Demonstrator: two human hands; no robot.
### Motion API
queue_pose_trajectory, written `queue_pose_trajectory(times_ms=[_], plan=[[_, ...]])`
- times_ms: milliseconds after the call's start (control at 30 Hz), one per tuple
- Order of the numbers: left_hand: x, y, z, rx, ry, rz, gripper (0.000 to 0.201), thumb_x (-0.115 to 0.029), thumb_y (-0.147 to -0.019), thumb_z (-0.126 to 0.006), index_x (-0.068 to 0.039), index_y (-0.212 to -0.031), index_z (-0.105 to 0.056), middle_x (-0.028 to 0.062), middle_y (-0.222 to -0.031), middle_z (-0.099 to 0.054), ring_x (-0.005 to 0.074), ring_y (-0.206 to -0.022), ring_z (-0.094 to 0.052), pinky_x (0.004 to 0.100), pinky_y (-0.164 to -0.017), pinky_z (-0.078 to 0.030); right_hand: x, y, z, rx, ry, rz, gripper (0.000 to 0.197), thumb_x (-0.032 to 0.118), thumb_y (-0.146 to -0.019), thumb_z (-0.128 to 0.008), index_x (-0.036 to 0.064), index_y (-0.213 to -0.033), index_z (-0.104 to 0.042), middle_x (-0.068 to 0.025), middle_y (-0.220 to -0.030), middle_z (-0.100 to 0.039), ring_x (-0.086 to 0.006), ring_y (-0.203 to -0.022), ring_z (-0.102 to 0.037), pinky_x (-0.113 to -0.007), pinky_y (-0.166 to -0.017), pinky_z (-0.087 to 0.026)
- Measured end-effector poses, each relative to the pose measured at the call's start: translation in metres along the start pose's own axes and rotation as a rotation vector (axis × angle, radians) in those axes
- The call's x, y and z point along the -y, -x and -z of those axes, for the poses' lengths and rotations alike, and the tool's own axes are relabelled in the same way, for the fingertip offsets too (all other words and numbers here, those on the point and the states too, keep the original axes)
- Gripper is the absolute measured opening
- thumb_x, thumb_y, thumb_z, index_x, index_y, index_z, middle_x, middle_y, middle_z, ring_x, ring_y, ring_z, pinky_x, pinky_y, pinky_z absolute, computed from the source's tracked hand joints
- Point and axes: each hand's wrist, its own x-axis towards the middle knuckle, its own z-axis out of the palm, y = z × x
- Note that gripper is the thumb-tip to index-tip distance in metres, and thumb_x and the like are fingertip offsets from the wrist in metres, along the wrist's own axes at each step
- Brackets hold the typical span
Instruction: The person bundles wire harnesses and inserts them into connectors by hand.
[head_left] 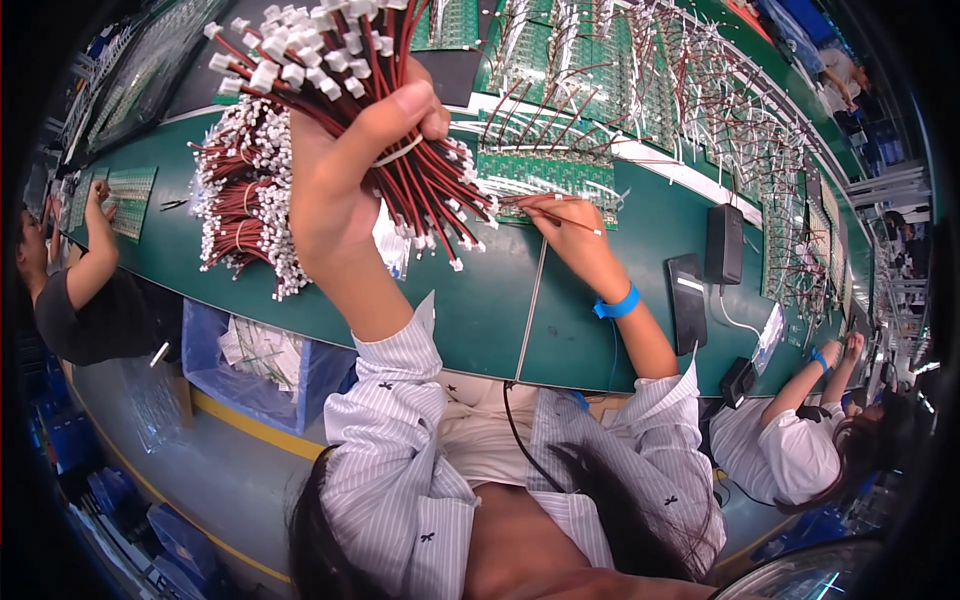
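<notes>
The left hand (335,190) is raised, fingers clenched around a bundle (375,100) of red wires with white plugs. The right hand (565,228) pinches one wire (520,203) at the near edge of a green board (545,175), just right of the bundle, the wire's length running left-right.

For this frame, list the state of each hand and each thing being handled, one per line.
Left hand: raised, shut on the wire bundle.
Wire bundle: held up, tied with a band.
Right hand: pinching a single wire at the circuit board.
Single wire: held.
Circuit board: flat on the green table.
Wire pile: loose on table.
</notes>
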Motion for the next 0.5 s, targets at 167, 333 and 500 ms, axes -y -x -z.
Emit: queue_pose_trajectory(times_ms=[167, 333, 500], plan=[[-0.001, 0.000, 0.004, 0.005, -0.008, -0.009, 0.018, -0.005, -0.071, -0.062, 0.003, -0.083, -0.051, 0.0079, -0.068, -0.053, 0.0149, -0.060, -0.053, 0.0270, -0.057, -0.045, 0.002, -0.002, 0.001, 0.025, 0.037, -0.016, 0.008, 0.003, -0.072, -0.061, -0.0022, -0.077, -0.063, -0.0106, -0.082, -0.064, -0.0257, -0.068, -0.062, -0.028, -0.061, -0.049], [-0.002, 0.000, 0.002, -0.010, 0.006, -0.010, 0.018, -0.004, -0.071, -0.062, 0.003, -0.084, -0.051, 0.0078, -0.068, -0.054, 0.0150, -0.059, -0.054, 0.0269, -0.057, -0.045, -0.007, -0.001, -0.010, -0.130, 0.000, 0.199, 0.008, 0.004, -0.066, -0.067, 0.0032, -0.073, -0.062, -0.0077, -0.076, -0.064, -0.0250, -0.064, -0.061, -0.031, -0.053, -0.049], [-0.001, 0.001, 0.003, 0.000, 0.013, -0.007, 0.018, -0.004, -0.071, -0.062, 0.003, -0.084, -0.051, 0.0077, -0.068, -0.054, 0.0149, -0.059, -0.054, 0.0269, -0.057, -0.045, 0.002, 0.003, -0.007, -0.081, 0.203, 0.156, 0.008, 0.009, -0.069, -0.065, 0.0037, -0.070, -0.060, -0.0068, -0.076, -0.064, -0.0247, -0.062, -0.060, -0.031, -0.052, -0.048]])
